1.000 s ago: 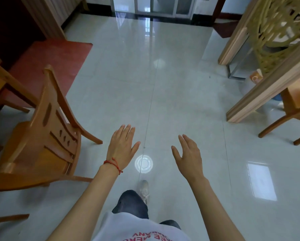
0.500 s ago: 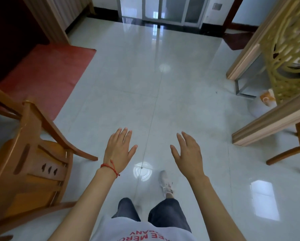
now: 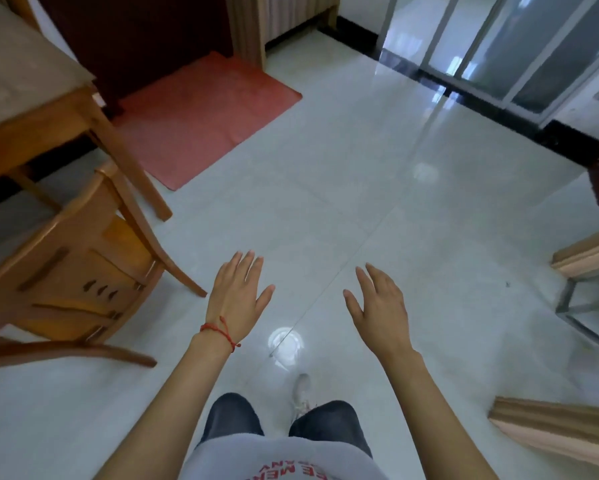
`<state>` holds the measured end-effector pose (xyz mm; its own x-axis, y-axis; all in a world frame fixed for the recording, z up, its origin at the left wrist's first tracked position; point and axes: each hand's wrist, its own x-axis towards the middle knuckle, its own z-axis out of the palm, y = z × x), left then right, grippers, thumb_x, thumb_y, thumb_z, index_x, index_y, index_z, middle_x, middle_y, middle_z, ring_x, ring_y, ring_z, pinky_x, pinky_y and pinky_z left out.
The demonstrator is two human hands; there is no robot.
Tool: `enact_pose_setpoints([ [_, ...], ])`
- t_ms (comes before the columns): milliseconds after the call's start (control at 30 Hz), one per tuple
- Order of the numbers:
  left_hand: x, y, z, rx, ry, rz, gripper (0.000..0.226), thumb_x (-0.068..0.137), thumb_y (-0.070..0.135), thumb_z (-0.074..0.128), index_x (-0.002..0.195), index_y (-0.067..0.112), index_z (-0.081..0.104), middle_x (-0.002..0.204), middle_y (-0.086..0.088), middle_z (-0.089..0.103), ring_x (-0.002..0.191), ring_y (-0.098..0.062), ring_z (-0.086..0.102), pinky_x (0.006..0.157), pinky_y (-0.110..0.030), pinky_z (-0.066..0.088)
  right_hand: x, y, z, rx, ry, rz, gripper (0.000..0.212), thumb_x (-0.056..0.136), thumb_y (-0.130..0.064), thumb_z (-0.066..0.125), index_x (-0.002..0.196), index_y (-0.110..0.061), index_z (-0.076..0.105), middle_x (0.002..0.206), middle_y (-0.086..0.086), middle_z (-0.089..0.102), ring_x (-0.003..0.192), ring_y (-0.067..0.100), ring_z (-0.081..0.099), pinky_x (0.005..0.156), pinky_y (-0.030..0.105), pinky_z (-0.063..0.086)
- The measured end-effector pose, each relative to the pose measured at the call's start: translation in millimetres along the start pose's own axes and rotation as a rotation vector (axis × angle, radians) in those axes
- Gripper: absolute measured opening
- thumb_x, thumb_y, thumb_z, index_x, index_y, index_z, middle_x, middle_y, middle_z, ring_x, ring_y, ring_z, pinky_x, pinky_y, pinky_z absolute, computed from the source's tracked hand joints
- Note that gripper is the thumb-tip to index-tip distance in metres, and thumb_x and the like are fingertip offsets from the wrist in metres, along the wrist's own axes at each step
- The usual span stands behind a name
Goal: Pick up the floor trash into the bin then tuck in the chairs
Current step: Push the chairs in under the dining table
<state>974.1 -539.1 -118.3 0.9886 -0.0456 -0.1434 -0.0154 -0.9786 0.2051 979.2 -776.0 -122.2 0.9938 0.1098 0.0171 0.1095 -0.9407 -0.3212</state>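
A wooden chair (image 3: 83, 271) stands at the left, pulled out from a wooden table (image 3: 31, 109), its back turned toward me. My left hand (image 3: 237, 296), with a red string at the wrist, hovers open over the floor just right of the chair's rear leg and touches nothing. My right hand (image 3: 381, 306) is held out open further right, also empty. No trash or bin shows on the tiles in view.
A red mat (image 3: 201, 116) lies on the floor beyond the table. Sliding glass doors (image 3: 499, 53) close the far right. A wooden screen base (image 3: 585, 258) with a metal frame stands at the right edge. Glossy white tiles fill the middle.
The view has swung left: the table and red mat have come into view, the chair sits closer, and the screen has slid to the right edge. Both hands stay open and empty.
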Motion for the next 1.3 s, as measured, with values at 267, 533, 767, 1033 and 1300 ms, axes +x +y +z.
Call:
enact_pose_setpoints([
  [267, -34.6, -36.7, -5.1, -0.017, 0.085, -0.333, 0.054, 0.089, 0.042, 0.044, 0.125, 0.002, 0.051, 0.128, -0.019, 0.056, 0.122, -0.036, 0.049, 0.099, -0.048, 0.039, 53.5, -58.7, 12.7, -0.057, -0.115, -0.401, 0.067, 0.096, -0.047, 0.01, 0.116, -0.006, 0.059, 0.12, 0.018, 0.061, 0.107, 0.035, 0.06, 0.088, 0.046, 0.049],
  [533, -85.0, -94.5, -12.9, -0.052, 0.098, -0.645, 0.06, 0.085, 0.043, 0.032, 0.117, 0.0, 0.057, 0.121, -0.021, 0.06, 0.114, -0.038, 0.055, 0.093, -0.051, 0.045, 83.9, -151.4, 48.1, -0.044, -0.204, -0.734, 0.049, 0.087, -0.037, 0.037, 0.115, -0.004, 0.061, 0.12, 0.018, 0.062, 0.106, 0.035, 0.061, 0.086, 0.046, 0.05],
  [767, -98.6, -140.3, -22.3, -0.136, 0.243, -0.846, 0.057, 0.092, 0.042, 0.04, 0.136, 0.005, 0.038, 0.144, -0.015, 0.04, 0.136, -0.03, 0.029, 0.112, -0.042, 0.023, 99.8, -234.6, 67.1, -0.134, -0.211, -0.976, 0.05, 0.085, -0.038, 0.035, 0.111, -0.006, 0.063, 0.114, 0.016, 0.065, 0.103, 0.031, 0.064, 0.084, 0.043, 0.052],
  [1033, -100.5, -182.9, -34.5, -0.176, 0.301, -0.95, 0.06, 0.092, 0.042, 0.038, 0.141, 0.009, 0.027, 0.15, -0.01, 0.028, 0.141, -0.026, 0.018, 0.115, -0.038, 0.012, 127.1, -299.7, 86.6, -0.12, -0.178, -1.084, 0.041, 0.085, -0.034, 0.055, 0.116, -0.007, 0.059, 0.118, 0.017, 0.063, 0.108, 0.032, 0.061, 0.09, 0.044, 0.047],
  [1300, -85.0, -195.3, -53.3, -0.664, 0.678, -1.221, 0.04, 0.086, 0.033, 0.043, 0.11, 0.004, 0.057, 0.1, -0.014, 0.063, 0.096, -0.024, 0.057, 0.087, -0.011, 0.037, 148.3, -338.3, 85.2, 0.283, -0.543, -0.842, 0.04, 0.093, -0.033, 0.048, 0.122, -0.007, 0.052, 0.125, 0.014, 0.058, 0.115, 0.027, 0.051, 0.095, 0.032, 0.04],
])
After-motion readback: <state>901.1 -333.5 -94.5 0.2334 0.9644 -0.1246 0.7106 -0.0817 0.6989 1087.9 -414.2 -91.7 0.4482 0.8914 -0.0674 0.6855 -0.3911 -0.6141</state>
